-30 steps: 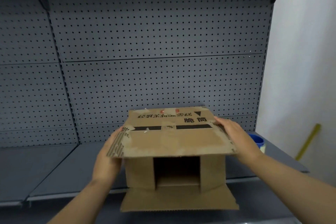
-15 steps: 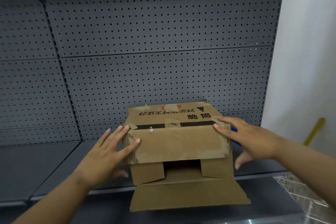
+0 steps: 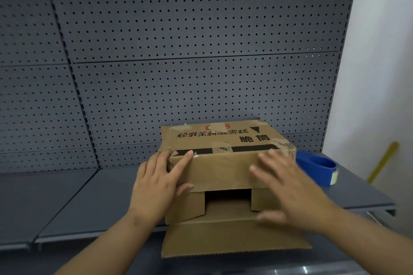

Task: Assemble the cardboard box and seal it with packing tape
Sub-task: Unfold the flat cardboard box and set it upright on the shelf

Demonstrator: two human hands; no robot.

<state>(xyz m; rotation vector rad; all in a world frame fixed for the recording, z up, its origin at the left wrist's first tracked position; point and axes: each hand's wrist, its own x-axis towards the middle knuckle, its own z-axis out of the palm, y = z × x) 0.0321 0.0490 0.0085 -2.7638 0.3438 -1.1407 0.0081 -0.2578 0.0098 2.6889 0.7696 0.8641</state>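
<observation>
step: folding the cardboard box (image 3: 225,158) end flaps
left hand (image 3: 156,176): open, flat on upper flap (image 3: 214,172)
right hand (image 3: 288,187): open, fingers spread (blurred)
next: raise lower flap (image 3: 232,239), fetch tape dispenser (image 3: 317,166)

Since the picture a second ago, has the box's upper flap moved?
Yes. The upper flap has swung down from sticking out level to hanging over the cardboard box's open front, pressed by the left hand and right hand.
</observation>
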